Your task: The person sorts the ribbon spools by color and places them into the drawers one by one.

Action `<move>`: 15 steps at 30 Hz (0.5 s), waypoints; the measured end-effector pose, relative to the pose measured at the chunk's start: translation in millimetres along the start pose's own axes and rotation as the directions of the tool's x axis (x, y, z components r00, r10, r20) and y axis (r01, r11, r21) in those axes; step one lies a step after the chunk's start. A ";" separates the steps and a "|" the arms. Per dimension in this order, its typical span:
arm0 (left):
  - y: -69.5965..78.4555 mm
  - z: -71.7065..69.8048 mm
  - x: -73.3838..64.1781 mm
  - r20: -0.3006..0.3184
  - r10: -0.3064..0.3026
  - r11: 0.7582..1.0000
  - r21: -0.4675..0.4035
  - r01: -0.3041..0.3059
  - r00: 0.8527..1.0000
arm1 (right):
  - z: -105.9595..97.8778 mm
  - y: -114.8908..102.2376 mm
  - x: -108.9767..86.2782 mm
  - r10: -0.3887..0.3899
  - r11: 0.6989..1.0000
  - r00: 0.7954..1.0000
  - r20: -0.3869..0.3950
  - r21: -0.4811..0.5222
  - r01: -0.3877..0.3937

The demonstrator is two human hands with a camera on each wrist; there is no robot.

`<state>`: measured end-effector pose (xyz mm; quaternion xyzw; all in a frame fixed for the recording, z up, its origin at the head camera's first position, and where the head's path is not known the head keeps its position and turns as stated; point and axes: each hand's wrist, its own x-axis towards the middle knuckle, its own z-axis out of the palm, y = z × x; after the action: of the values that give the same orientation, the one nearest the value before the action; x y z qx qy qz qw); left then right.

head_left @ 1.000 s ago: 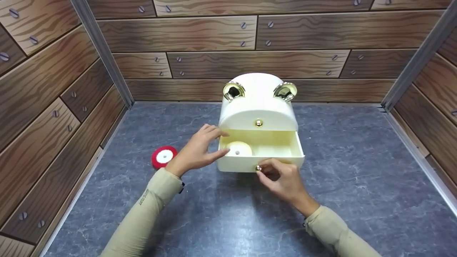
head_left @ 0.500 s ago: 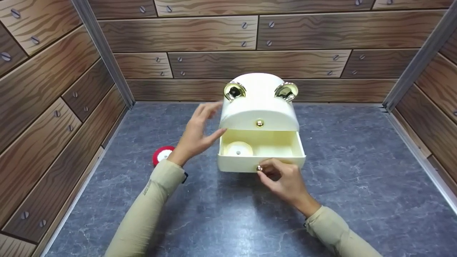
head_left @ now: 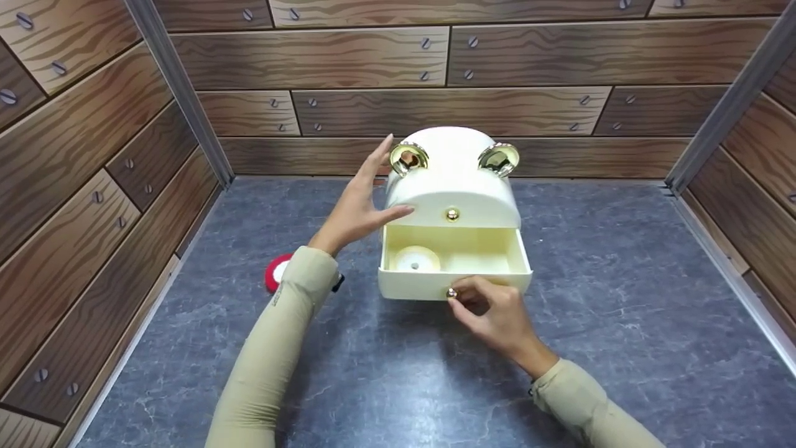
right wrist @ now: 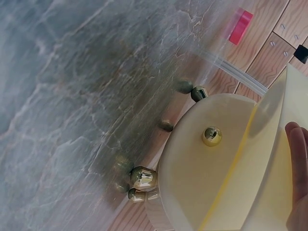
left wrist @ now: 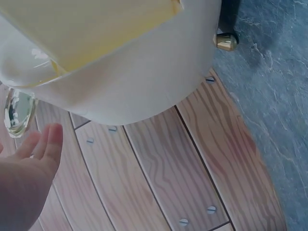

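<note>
And the right hand (head_left: 494,314) pinches the knob (head_left: 451,293) of the open drawer (head_left: 404,285), white spool (head_left: 420,254) inside, ahead and left of it, while the left hand (head_left: 354,208) spreads free beside the white box (head_left: 453,171), where an off-line push or tug could skew the drawer.

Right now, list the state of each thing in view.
Cabinet: upright.
Top drawer: closed.
Middle drawer: pulled open.
Bottom drawer: appears closed.
Cream roll: inside the open drawer, toward its left.
Red roll: on the floor, partly hidden by the left sleeve.
Left hand: fingers extended by the cabinet; contact unclear.
Right hand: pinching the middle knob.
</note>
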<state>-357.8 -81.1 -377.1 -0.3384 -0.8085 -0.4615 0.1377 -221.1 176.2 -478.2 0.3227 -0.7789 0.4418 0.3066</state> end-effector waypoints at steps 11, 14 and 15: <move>-7.0 2.8 6.0 0.024 0.007 1.000 -0.004 -0.007 1.000 | -0.1 0.3 1.2 -0.016 1.000 1.000 -0.001 -0.004 0.016; -7.4 3.0 5.6 0.028 0.001 1.000 -0.022 -0.001 1.000 | 0.3 0.3 1.0 -0.013 1.000 1.000 0.000 0.003 0.013; -7.4 3.0 5.3 0.029 -0.002 1.000 -0.026 0.003 1.000 | 0.5 0.4 1.0 -0.013 1.000 1.000 -0.001 0.004 0.013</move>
<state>-366.4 -79.0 -380.7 -0.3457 -0.8048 -0.4671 0.1211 -222.1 175.7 -477.8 0.3281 -0.7757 0.4417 0.3092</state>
